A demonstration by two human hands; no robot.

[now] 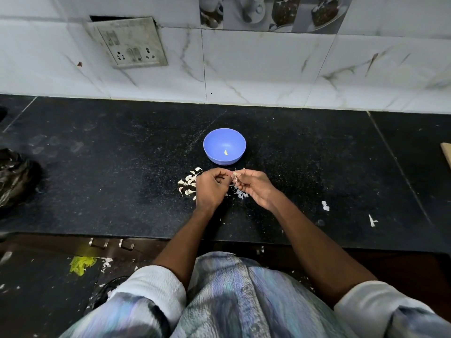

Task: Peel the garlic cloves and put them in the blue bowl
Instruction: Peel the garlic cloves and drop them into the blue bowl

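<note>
Both hands over black worktop (97,167), left hand (211,185) and right hand (255,187) pinching a garlic clove (235,178), blue bowl (224,135) beyond holding one peeled clove (226,152)

Peeling garlic over the counter (97,167).
Left hand (211,187) and right hand (256,189) pinching a garlic clove (235,176) near blue bowl (214,142) holding one peeled clove (226,152).

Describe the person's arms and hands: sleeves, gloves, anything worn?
Both hands, left hand and right hand, are bare: no gloves, and no rings or watch that I can make out. Forearms are uncovered. White short sleeves end near the elbows, left sleeve and right sleeve, over a bluish patterned garment.
</note>
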